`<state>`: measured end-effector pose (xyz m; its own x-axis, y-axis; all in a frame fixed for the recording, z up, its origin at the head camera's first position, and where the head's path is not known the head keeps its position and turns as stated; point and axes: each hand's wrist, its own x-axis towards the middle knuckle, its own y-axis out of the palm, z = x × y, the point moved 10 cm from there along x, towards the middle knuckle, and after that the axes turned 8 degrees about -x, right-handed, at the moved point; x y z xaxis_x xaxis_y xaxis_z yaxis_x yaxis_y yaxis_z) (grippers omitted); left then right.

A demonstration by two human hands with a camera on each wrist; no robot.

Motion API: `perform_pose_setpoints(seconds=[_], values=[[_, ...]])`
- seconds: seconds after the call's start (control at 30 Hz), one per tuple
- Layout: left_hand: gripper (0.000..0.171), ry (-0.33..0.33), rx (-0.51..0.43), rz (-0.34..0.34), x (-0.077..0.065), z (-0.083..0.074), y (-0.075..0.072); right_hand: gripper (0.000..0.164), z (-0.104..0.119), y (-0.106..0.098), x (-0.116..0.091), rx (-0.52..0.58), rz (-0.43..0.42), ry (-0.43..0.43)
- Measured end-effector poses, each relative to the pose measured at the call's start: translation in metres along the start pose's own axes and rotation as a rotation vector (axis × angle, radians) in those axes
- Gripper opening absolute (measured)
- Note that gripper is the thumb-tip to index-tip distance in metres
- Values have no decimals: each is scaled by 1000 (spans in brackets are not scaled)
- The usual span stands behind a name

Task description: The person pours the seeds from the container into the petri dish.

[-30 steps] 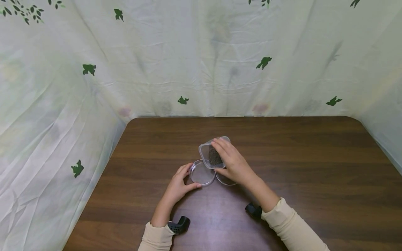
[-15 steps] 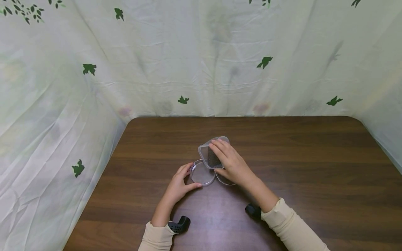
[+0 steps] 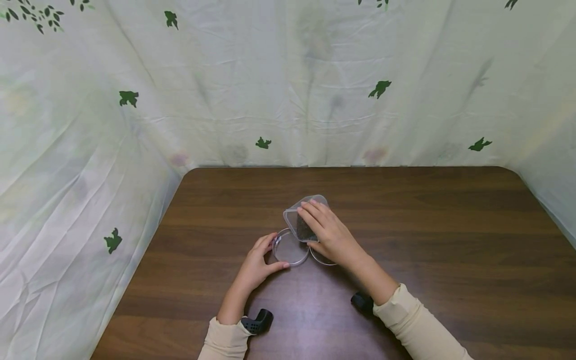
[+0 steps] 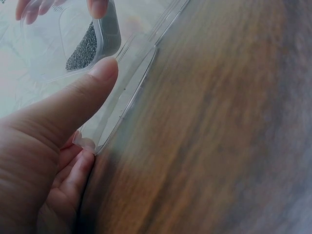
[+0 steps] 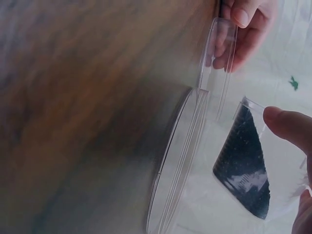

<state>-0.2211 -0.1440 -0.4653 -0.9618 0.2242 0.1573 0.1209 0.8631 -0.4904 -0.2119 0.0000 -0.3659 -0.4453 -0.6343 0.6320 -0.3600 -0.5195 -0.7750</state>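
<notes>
A clear round petri dish [image 3: 291, 248] stands on the wooden table, its rim held between the thumb and fingers of my left hand [image 3: 255, 270]. My right hand [image 3: 333, 234] grips a clear plastic tub [image 3: 291, 218] with rounded corners, tilted toward the left above that dish. Dark fine granules [image 5: 246, 165] lie slanted against one side of the tub in the right wrist view. No falling grains can be made out. A second clear round dish [image 3: 320, 257] touches the first on its right, partly hidden by my right hand.
The brown table [image 3: 432, 240] spreads around both hands. A pale curtain [image 3: 234, 90] with green bird shapes hangs behind it and at the sides. Black wrist devices [image 3: 258, 322] sit at both wrists, below beige sleeves.
The tub and my right fingers have shifted very slightly left, tipping a little further, so less of the granules shows in the head view. My left hand and both dishes stay put.
</notes>
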Motion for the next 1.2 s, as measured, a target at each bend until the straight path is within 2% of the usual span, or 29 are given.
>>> perform_pose_setpoints(seconds=[0.13, 0.37, 0.77, 1.2], values=[[80, -8, 3, 0, 0, 1, 0, 90, 1, 0, 0, -4, -7, -7], [79, 25, -6, -6, 0, -2, -1, 91, 3, 0, 2, -9, -16, -21], [79, -8, 3, 7, 1, 4, 1, 90, 2, 3, 3, -27, 5, -16], [79, 25, -9, -4, 0, -1, 0, 90, 1, 5, 2, -34, 11, -12]])
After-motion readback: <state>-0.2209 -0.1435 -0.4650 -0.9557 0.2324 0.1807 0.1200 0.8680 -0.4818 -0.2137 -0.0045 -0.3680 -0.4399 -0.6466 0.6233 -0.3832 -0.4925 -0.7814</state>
